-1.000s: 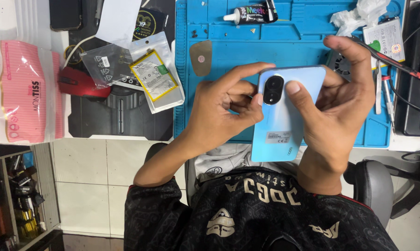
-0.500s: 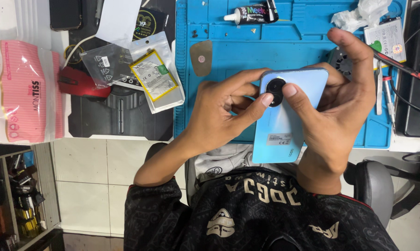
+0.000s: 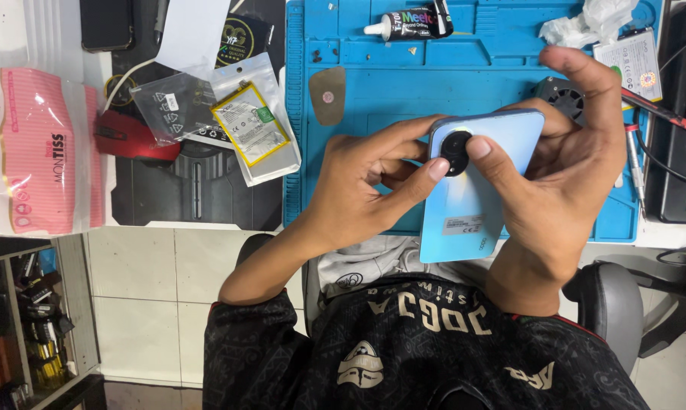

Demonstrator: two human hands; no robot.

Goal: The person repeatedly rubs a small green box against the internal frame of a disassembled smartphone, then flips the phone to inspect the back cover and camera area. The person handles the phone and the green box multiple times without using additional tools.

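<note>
A light blue phone point(image 3: 476, 197) lies back side up between both hands, above the edge of a blue work mat point(image 3: 403, 99). My left hand point(image 3: 365, 190) grips the phone's left edge, its index fingertip touching the round black camera ring point(image 3: 457, 152). My right hand point(image 3: 563, 175) holds the phone's right side, with the thumb pressed on the same camera ring and the index finger raised above the mat.
A black glue tube point(image 3: 415, 21), a brown pick point(image 3: 328, 95), a small fan point(image 3: 563, 95) and crumpled tissue point(image 3: 593, 23) lie on the mat. To the left are a battery in a clear bag point(image 3: 252, 125), a red mouse point(image 3: 126, 137) and a pink tissue pack point(image 3: 35, 152).
Both thumbs and fingers have shifted around the black camera ring; the left index finger has come onto its rim and the phone has tilted slightly.
</note>
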